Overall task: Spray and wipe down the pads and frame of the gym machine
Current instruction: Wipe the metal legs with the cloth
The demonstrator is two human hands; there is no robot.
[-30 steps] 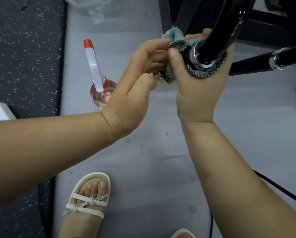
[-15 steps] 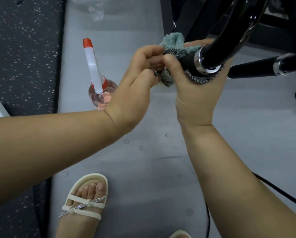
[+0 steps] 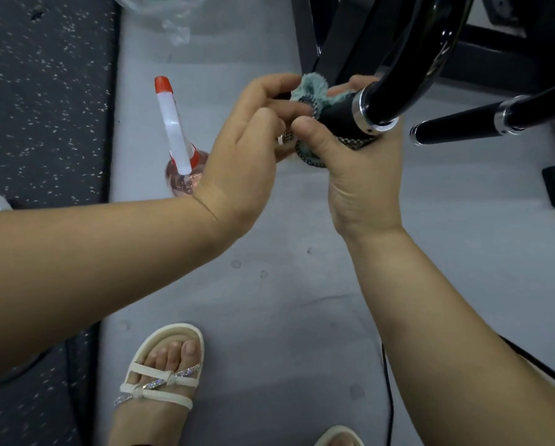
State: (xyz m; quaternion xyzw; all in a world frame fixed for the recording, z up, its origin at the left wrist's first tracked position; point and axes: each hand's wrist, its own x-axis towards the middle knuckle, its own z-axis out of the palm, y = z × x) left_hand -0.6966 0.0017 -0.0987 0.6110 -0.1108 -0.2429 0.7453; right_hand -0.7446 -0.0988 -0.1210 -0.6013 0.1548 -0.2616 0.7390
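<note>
Clamping the teal cloth [image 3: 311, 86] round the black handle [image 3: 340, 115], the right hand [image 3: 359, 175] grips both while the left hand [image 3: 244, 156] apparently pinches the cloth's edge, its wrist partly hiding the spray bottle [image 3: 176, 133].

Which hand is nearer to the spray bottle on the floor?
Left. The left hand sits right of the spray bottle, its wrist overlapping the base in view; the right hand grips the cloth on the handle, farther right.

Cream strappy sandals [image 3: 155, 393] (glittery cross-strap), bare forearms [image 3: 462, 333]
</note>
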